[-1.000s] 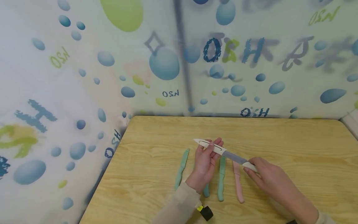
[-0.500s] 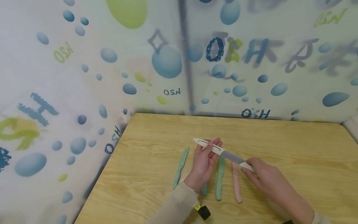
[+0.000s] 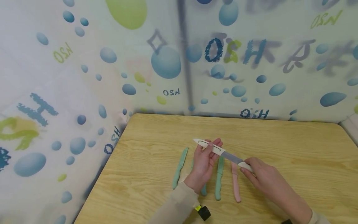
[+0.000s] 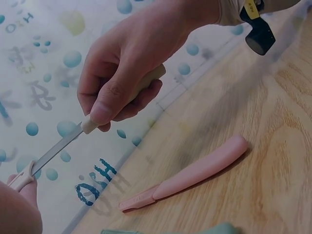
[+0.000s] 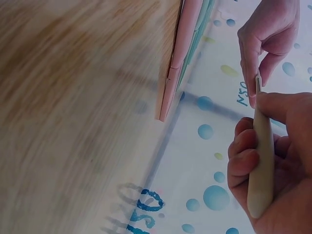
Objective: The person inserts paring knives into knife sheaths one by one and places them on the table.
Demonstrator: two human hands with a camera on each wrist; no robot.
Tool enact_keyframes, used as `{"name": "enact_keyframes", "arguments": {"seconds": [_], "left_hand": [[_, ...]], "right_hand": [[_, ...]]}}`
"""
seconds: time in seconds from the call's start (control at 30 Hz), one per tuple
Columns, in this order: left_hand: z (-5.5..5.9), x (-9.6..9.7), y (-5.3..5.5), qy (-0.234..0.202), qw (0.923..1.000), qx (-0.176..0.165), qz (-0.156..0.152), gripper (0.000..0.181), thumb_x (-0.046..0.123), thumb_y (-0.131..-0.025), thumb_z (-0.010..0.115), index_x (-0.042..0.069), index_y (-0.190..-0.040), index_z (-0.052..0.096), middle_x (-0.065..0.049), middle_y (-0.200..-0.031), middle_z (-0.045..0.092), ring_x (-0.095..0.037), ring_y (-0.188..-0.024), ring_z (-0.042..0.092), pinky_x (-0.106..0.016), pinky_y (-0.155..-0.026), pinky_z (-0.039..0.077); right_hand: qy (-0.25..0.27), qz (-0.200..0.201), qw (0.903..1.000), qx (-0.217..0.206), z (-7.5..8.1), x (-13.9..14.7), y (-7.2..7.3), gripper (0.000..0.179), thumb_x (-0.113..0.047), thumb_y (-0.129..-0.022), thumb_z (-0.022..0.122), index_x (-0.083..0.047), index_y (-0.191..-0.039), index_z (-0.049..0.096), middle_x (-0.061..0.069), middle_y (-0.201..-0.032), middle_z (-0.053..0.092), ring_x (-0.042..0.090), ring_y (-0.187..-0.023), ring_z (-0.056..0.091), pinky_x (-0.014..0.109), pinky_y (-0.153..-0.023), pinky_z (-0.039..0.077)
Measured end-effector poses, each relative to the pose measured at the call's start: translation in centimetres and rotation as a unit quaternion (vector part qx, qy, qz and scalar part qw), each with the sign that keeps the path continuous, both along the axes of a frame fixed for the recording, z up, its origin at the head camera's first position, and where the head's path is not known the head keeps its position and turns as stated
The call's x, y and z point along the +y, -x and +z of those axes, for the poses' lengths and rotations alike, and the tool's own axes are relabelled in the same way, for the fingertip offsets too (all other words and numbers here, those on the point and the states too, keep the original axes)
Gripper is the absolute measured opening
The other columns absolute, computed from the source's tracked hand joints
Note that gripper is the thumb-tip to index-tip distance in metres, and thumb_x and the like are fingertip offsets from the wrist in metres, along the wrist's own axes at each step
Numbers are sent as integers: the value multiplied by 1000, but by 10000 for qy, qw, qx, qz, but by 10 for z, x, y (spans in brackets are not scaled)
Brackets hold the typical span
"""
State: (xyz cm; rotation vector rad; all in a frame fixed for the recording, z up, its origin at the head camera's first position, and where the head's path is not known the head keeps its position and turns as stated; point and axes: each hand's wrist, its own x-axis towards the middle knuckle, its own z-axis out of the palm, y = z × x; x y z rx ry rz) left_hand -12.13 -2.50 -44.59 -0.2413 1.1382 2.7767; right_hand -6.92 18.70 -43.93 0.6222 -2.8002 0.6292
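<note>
A cream knife (image 3: 232, 157) is held up above the table, its grey blade partly bare and its tip inside a cream sheath (image 3: 201, 143). My left hand (image 3: 203, 165), palm up, pinches the sheath between thumb and fingers. My right hand (image 3: 265, 175) grips the knife's handle (image 5: 262, 170), fingers curled round it. Below lie a pink sheathed knife (image 4: 200, 170), a green sheathed knife (image 3: 219, 182) and another green knife (image 3: 180, 169) at the left. My left hand and wrist mostly hide a bluish-green knife (image 3: 204, 190).
The knives lie side by side on a light wooden table (image 3: 151, 133). Behind and left of it hangs a pale wall covering (image 3: 134, 56) with blue and green drops and letters. A black wrist camera (image 3: 204, 213) hangs under the left sleeve.
The head view has shifted slightly. Both hands keep their hold on the knife and sheath, and the length of bare blade looks the same.
</note>
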Motion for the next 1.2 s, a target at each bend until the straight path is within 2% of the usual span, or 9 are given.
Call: {"name": "enact_keyframes", "arguments": {"seconds": [0.23,0.5,0.73,0.87,1.0,1.2], "left_hand": [[0,4,-2,-45,10000,3,-24,6,6,-110,49,5,-115,48,-27,-133,64,-30,-120,68,-36,-101,55],[1,10,-3,-122,9999,2,-15,5,6,-110,49,5,-115,47,-24,-131,65,-37,-128,61,-36,-103,54],[0,14,-4,-65,9999,49,-91,7,6,-110,49,4,-116,47,-25,-133,64,-31,-123,66,-36,-103,54],[-1,18,-5,9,9999,103,-137,7,6,-109,50,4,-115,48,-24,-128,67,-35,-126,63,-35,-102,54],[-2,20,-5,95,9998,147,-136,7,6,-109,50,4,-115,48,-21,-123,69,-39,-128,61,-36,-101,55],[-2,22,-5,132,9997,108,-174,10,6,-109,51,3,-118,48,-26,-127,66,-34,-124,65,-35,-101,55]], "right_hand": [[28,21,9998,210,-1,1,-1,25,-13,-89,82,-8,-104,62,-8,-81,53,4,-65,44,25,-51,42],[41,-54,9998,188,1,-1,-2,24,-14,-90,82,-8,-103,62,-8,-81,52,4,-64,43,23,-50,39],[114,-12,9992,374,-1,0,-1,25,-12,-88,83,-9,-102,62,-9,-80,51,2,-63,40,21,-49,37],[152,-6,9986,505,-1,-1,-2,26,-11,-87,84,-9,-101,62,-9,-79,50,1,-62,39,21,-49,36],[162,-34,9986,504,0,-2,-3,27,-10,-86,84,-8,-100,62,-9,-79,49,2,-61,39,20,-49,36],[164,-101,9989,430,0,-3,-4,26,-10,-87,83,-7,-100,61,-7,-78,50,3,-61,39,20,-48,36]]}}
